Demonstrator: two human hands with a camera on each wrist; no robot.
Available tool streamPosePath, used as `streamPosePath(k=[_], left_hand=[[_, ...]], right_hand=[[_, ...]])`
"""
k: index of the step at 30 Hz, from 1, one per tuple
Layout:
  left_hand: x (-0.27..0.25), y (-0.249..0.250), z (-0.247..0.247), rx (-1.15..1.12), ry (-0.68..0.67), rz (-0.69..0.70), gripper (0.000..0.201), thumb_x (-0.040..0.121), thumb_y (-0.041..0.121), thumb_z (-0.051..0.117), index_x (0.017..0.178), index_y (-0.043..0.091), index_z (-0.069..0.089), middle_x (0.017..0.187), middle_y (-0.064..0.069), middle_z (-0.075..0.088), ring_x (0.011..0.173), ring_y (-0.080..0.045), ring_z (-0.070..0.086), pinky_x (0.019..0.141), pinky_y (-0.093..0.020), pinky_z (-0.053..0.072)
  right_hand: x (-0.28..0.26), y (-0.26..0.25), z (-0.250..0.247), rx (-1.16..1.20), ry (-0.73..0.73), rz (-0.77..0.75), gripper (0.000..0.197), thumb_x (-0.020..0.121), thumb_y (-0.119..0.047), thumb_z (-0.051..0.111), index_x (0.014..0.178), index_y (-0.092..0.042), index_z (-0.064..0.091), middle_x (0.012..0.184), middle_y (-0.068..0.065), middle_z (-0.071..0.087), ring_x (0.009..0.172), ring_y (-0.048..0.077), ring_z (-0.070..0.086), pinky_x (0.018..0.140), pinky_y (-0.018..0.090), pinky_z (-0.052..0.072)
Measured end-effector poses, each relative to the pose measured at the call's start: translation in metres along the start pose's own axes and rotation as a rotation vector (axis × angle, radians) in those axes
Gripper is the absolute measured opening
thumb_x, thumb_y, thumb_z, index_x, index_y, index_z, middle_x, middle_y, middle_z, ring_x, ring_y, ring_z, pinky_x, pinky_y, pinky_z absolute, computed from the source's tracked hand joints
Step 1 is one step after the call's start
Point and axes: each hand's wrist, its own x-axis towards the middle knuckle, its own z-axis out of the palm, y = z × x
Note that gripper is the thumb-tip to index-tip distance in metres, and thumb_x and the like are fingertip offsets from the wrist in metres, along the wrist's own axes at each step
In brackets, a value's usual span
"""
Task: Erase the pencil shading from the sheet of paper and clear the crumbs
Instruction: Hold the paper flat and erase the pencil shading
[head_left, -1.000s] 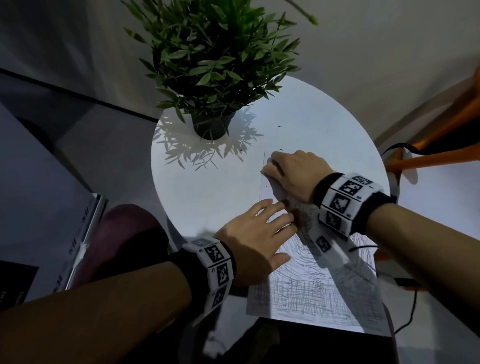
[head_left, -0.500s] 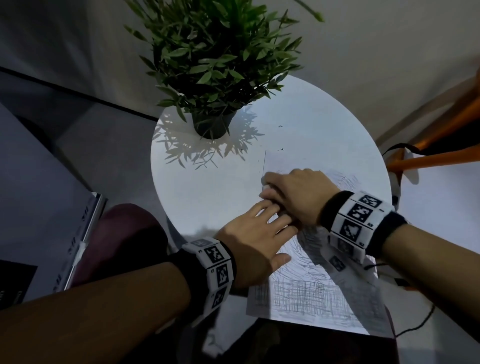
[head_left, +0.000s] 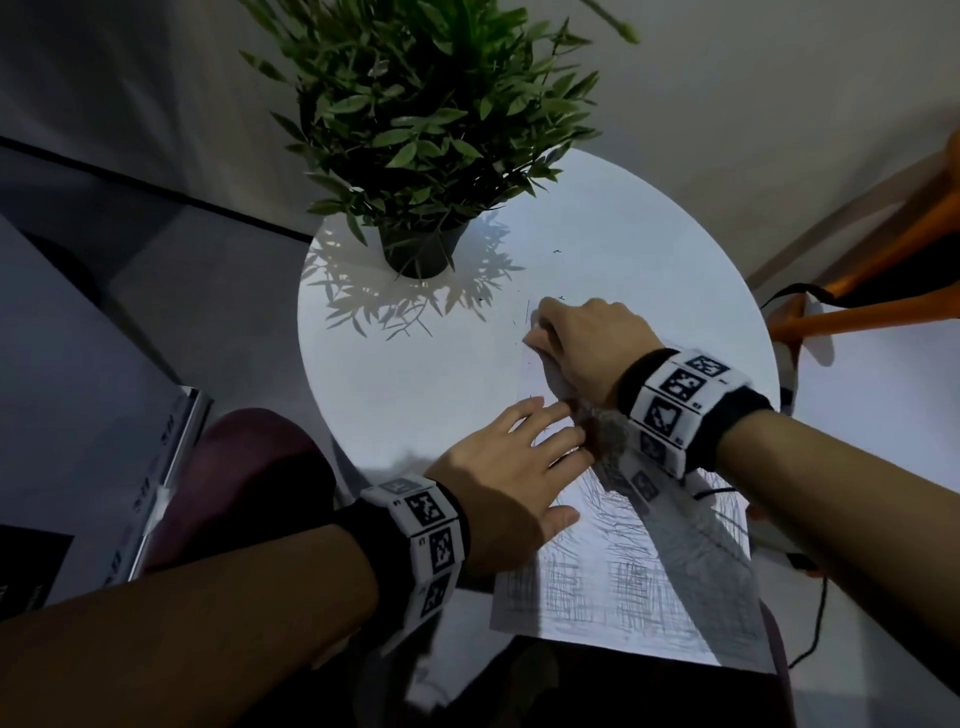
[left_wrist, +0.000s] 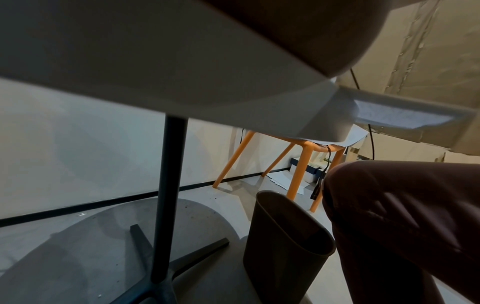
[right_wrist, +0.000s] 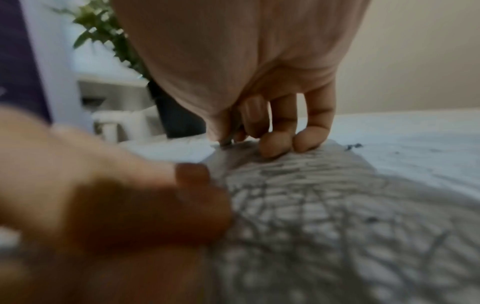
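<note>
The sheet of paper (head_left: 639, 561) lay on the round white table (head_left: 415, 374), its near end past the table's edge. The left hand (head_left: 511, 480) lay flat on it, fingers straight, holding it down. The right hand (head_left: 589, 345) was curled at the far corner, maybe pinching an eraser, but I could not tell. Most of the pencil shading (head_left: 618, 587) was still there. A few dark crumbs (right_wrist: 353, 146) lay about, so lots of the job looked left

Round table (head_left: 395, 374): sheet (head_left: 649, 587), potted plant (head_left: 421, 249).
</note>
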Motion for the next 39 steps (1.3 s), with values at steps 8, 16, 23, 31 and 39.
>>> streamPosePath(k=[8,16,23,31,39], left_hand=[[0.000,-0.003,0.004,0.019,0.027,0.006,0.066,0.102,0.050,0.037,0.157,0.015,0.025,0.162,-0.007,0.028,0.150,-0.030,0.017,0.122,-0.042,0.003],[-0.003,-0.003,0.002,-0.035,0.029,0.004,0.056,0.094,0.051,0.047,0.137,0.015,0.052,0.141,-0.006,0.053,0.131,-0.031,0.043,0.115,-0.040,0.016],[0.001,0.001,0.002,0.017,0.005,0.002,0.065,0.104,0.051,0.028,0.159,0.019,0.012,0.167,-0.003,0.008,0.153,-0.025,-0.004,0.121,-0.040,-0.011],[-0.001,-0.003,0.004,-0.039,0.015,0.001,0.068,0.104,0.051,0.032,0.159,0.016,0.012,0.167,-0.005,0.010,0.154,-0.028,0.002,0.119,-0.041,-0.010],[-0.004,-0.003,0.013,-0.058,0.130,0.034,0.065,0.094,0.048,0.034,0.148,0.014,0.045,0.150,-0.006,0.049,0.141,-0.030,0.040,0.119,-0.046,0.024]], right_hand=[[-0.013,0.011,0.003,-0.015,-0.048,-0.090,0.030,0.101,-0.051,0.034,0.107,-0.027,0.053,0.088,0.006,0.061,0.073,0.030,0.051,0.065,0.035,0.038],[-0.022,-0.003,-0.004,-0.008,-0.133,-0.149,0.024,0.100,-0.048,0.041,0.109,-0.031,0.056,0.087,0.001,0.054,0.077,0.025,0.047,0.068,0.031,0.035],[0.004,0.014,-0.004,0.212,-0.009,0.003,0.023,0.098,-0.043,0.049,0.080,-0.028,0.045,0.085,0.008,0.059,0.078,0.033,0.052,0.068,0.037,0.042],[-0.025,0.046,-0.001,0.190,-0.049,0.074,0.017,0.097,-0.043,0.052,0.089,-0.029,0.057,0.092,0.005,0.068,0.088,0.029,0.059,0.074,0.036,0.045],[-0.012,0.025,-0.002,0.081,-0.135,-0.129,0.021,0.097,-0.047,0.049,0.105,-0.033,0.062,0.097,0.001,0.068,0.090,0.027,0.060,0.074,0.033,0.046]])
